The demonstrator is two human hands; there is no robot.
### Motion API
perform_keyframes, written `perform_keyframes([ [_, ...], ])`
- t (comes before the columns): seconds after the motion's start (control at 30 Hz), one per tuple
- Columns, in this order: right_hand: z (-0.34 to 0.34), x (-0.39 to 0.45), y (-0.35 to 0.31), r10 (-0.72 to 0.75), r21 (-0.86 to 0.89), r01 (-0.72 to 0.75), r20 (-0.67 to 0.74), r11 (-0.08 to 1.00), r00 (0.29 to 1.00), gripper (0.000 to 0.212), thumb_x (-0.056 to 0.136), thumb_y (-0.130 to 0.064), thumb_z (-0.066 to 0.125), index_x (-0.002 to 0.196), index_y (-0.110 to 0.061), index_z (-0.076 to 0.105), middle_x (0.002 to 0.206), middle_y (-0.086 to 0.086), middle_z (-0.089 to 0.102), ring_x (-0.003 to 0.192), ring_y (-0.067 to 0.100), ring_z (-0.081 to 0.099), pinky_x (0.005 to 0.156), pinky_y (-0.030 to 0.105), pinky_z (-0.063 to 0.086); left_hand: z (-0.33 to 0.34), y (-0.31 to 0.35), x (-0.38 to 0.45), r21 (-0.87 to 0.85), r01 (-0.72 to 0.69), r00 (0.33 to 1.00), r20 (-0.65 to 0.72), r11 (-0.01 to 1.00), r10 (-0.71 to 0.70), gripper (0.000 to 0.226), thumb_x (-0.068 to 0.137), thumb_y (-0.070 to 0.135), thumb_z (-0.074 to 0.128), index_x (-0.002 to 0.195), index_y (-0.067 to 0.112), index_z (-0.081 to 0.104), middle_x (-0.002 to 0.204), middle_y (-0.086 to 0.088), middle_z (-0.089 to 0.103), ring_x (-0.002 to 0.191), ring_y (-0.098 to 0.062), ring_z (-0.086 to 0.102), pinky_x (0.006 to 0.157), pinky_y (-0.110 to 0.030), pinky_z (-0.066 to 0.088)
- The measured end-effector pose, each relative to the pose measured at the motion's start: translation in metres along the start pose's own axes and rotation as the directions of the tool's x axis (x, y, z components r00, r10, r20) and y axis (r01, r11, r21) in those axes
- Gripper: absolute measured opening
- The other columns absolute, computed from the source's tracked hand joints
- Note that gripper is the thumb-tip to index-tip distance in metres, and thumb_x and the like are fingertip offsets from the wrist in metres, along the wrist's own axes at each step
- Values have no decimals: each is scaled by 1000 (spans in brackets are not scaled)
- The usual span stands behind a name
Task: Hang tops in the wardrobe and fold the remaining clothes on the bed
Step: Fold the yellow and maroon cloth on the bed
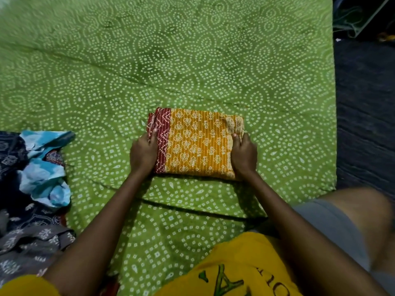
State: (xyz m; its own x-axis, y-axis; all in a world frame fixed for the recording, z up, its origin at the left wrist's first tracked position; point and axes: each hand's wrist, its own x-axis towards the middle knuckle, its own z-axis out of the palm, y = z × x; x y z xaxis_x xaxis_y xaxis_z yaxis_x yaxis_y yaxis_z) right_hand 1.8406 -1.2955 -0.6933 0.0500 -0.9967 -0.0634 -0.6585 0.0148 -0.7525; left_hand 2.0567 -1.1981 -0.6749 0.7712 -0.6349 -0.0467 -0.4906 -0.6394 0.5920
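Folded orange garment (198,144) with maroon border lies mid-bed on the green bedsheet (192,60), a compact rectangle. Left hand (143,151) and right hand (244,153) clamp its two short ends, fingers curled over the edges. Judged near-finished for this piece; unfolded clothes pile (32,189) at left remains, wardrobe not visible.

Matt printed cotton-like cloth on bed sheet (192,60), lightly creased. Folded garment (196,144): matt woven cloth, stitched ribbed texture. Clothes pile (32,189): soft, matt, crumpled fabric.
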Motion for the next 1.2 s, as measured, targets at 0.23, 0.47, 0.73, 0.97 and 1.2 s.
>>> perform_keyframes([
  [0.23,-25,11,-18,53,-385,33,209,922,976,42,101,-37,35,121,-2,47,107,19,62,94,33,58,70,33,37,-22,17,6,407,-32,988,152,913,-33,53,100,45,31,109,0,57,104,-21,62,93,-32,56,72,-34,37],
  [0.47,-9,12,-83,-340,-342,457,350,821,873,54,103,-26,26,150,-6,7,159,11,3,146,23,0,117,36,2,6,51,-10,211,-559,829,170,802,533,52,100,29,23,150,15,18,157,-6,16,145,-22,12,117,-39,3],
  [0.73,49,0,-28,-389,-463,636,524,617,758,62,98,-43,11,150,-14,-7,158,3,-12,144,14,-18,117,41,-11,44,13,-15,458,-415,909,182,786,375,61,93,55,18,149,35,6,158,8,-4,146,-21,-4,102,-66,-17],
  [0.97,63,60,-63,-374,-418,699,625,580,685,76,92,-65,18,147,-13,20,153,11,23,141,24,20,114,40,15,48,12,-13,426,-397,918,184,813,351,66,91,60,22,150,33,11,159,5,4,146,-22,1,109,-63,2],
  [1.2,32,83,-98,-187,-346,595,733,725,654,52,75,-57,68,98,-14,51,99,7,57,86,19,47,70,26,32,37,15,-21,371,-391,920,159,842,358,75,89,62,25,151,23,13,159,3,9,146,-18,7,111,-58,4],
])
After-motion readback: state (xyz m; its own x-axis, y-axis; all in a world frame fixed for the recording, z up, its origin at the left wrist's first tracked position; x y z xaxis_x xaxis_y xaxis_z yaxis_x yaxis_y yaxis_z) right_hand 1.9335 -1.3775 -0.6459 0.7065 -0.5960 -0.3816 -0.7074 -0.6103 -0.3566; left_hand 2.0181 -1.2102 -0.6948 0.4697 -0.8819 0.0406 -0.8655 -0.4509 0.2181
